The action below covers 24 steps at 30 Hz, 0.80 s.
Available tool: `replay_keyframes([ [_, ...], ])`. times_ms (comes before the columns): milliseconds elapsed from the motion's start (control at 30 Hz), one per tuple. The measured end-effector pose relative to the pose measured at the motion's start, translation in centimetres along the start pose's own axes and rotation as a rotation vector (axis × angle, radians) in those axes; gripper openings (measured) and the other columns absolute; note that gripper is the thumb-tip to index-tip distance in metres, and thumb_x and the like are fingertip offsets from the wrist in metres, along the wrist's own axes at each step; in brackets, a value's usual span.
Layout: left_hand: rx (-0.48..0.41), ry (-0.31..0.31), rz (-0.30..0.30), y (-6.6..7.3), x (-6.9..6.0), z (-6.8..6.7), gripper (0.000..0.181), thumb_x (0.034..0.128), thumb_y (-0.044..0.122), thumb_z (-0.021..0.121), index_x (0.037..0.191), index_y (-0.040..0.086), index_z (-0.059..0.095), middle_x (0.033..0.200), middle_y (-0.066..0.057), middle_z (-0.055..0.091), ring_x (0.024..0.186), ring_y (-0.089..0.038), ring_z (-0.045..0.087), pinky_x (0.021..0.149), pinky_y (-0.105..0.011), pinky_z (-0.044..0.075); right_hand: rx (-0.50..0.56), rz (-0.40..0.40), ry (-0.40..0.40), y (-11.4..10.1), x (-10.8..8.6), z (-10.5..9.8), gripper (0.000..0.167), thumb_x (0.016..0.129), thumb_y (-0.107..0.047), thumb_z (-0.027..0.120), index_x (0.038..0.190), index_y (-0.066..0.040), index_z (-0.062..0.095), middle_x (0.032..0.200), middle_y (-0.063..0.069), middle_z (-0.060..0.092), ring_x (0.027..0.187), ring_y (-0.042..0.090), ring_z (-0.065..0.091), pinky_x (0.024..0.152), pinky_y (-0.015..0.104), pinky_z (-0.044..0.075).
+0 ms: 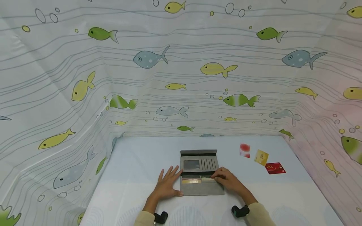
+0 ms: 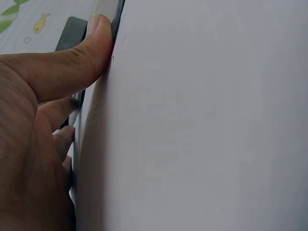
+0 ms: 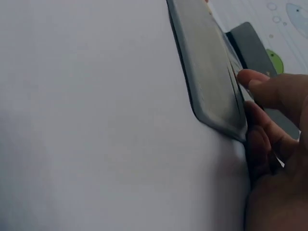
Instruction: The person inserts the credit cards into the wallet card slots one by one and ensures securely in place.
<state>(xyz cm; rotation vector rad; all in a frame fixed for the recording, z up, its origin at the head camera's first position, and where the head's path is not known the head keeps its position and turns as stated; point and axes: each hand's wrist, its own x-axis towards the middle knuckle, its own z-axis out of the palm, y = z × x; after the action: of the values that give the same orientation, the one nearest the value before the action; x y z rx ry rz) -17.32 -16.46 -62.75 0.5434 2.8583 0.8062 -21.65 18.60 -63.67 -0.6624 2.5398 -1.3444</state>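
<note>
A grey long wallet (image 1: 202,189) lies unfolded on the table, with a clear window and several card slots in its upper half. My left hand (image 1: 166,184) rests flat at the wallet's left side, fingers spread; its thumb (image 2: 98,45) touches the lower left corner. A gold-toned card (image 1: 191,181) shows in the left part of the lower pocket. At the right part, my right hand (image 1: 227,180) pinches the edge of a card (image 1: 207,179) that sits mostly inside the pocket. In the right wrist view, the thumb (image 3: 252,79) is at the slot; the card is largely hidden.
To the right on the table lie a red-and-white card (image 1: 244,150), a gold card (image 1: 261,157) and a red VIP card (image 1: 275,168). The white table (image 1: 127,175) is surrounded by a fish-print curtain (image 1: 198,37) at the back and sides.
</note>
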Motion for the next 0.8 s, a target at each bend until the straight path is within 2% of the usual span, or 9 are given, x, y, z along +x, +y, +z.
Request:
replay_keyframes([
  [133,0.001,-0.003,0.002,-0.1,0.0,0.0,0.105,0.0683,0.056,0.083,0.156,0.019,0.037,0.166,-0.008,0.026,0.154,-0.038,0.018,0.120,-0.069,0.000,0.081,0.045,0.020,0.2,-0.3,-1.1,0.016,0.100,-0.023,0.060,0.113,-0.019,0.070,0.115,0.003,0.065,0.100,0.005,0.061,0.084,0.021,0.053],
  [333,0.010,0.001,0.002,0.0,0.1,-0.1,0.105,0.0680,0.056,0.083,0.156,0.020,0.037,0.166,-0.008,0.027,0.154,-0.038,0.018,0.120,-0.069,0.001,0.161,0.128,0.144,0.5,-1.2,-3.8,0.022,0.101,-0.020,0.060,0.116,-0.006,0.068,0.114,0.014,0.070,0.096,0.011,0.066,0.082,0.018,0.056],
  [500,0.014,0.005,0.004,0.0,0.1,-0.1,0.104,0.0688,0.056,0.083,0.156,0.021,0.037,0.166,-0.008,0.027,0.154,-0.038,0.019,0.120,-0.069,0.002,0.149,0.253,0.254,1.8,-2.7,-7.1,0.031,0.101,-0.028,0.060,0.119,-0.004,0.067,0.112,0.015,0.071,0.093,0.016,0.067,0.079,0.019,0.057],
  [600,0.008,0.005,0.007,0.1,0.1,-0.2,0.104,0.0691,0.055,0.083,0.156,0.020,0.037,0.166,-0.008,0.027,0.154,-0.038,0.019,0.120,-0.069,0.001,0.127,0.334,0.301,2.9,-4.0,-9.4,0.041,0.100,-0.037,0.060,0.124,-0.003,0.065,0.116,0.016,0.070,0.093,0.013,0.066,0.078,0.018,0.057],
  [733,0.007,0.001,0.008,0.1,0.0,-0.2,0.104,0.0692,0.055,0.083,0.156,0.020,0.037,0.166,-0.008,0.026,0.154,-0.038,0.018,0.120,-0.069,0.001,0.041,0.417,0.363,4.3,-6.0,-12.3,0.049,0.101,-0.040,0.058,0.129,-0.001,0.061,0.117,0.019,0.067,0.089,0.007,0.062,0.074,0.017,0.056],
  [800,0.003,0.003,0.009,0.1,0.0,-0.1,0.104,0.0691,0.055,0.083,0.156,0.020,0.037,0.166,-0.008,0.027,0.154,-0.039,0.018,0.119,-0.069,0.001,-0.022,0.458,0.400,4.8,-6.8,-13.6,0.050,0.101,-0.041,0.056,0.131,0.000,0.059,0.118,0.020,0.066,0.090,0.009,0.061,0.070,0.018,0.054],
])
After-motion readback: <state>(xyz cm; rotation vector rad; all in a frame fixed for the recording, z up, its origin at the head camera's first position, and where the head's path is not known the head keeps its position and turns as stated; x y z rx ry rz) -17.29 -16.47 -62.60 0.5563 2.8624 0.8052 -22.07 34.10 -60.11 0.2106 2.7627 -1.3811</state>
